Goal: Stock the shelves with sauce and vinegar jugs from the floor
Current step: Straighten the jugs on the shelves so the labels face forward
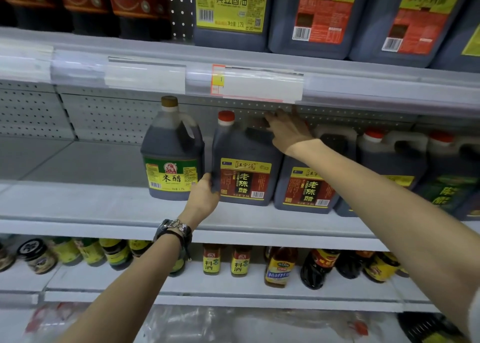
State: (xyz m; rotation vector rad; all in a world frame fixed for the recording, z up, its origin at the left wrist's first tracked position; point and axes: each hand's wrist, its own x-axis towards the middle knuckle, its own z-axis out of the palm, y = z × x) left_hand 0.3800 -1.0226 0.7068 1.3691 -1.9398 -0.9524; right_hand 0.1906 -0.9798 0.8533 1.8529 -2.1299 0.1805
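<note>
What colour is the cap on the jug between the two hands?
Red cap on the dark jug, whitish ring beneath; head view shows it.

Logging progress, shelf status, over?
Left hand holds red-capped vinegar jug, lower corner; right hand on its handle, grip unclear. Jug upright on shelf. Green-label jug close left.

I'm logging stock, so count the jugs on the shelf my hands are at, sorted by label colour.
Green-and-yellow label jug: 1
Red-and-yellow label jugs: 2
Dark green label jug: 1
Jug with label mostly hidden: 1
Total: 5 jugs in view
</note>
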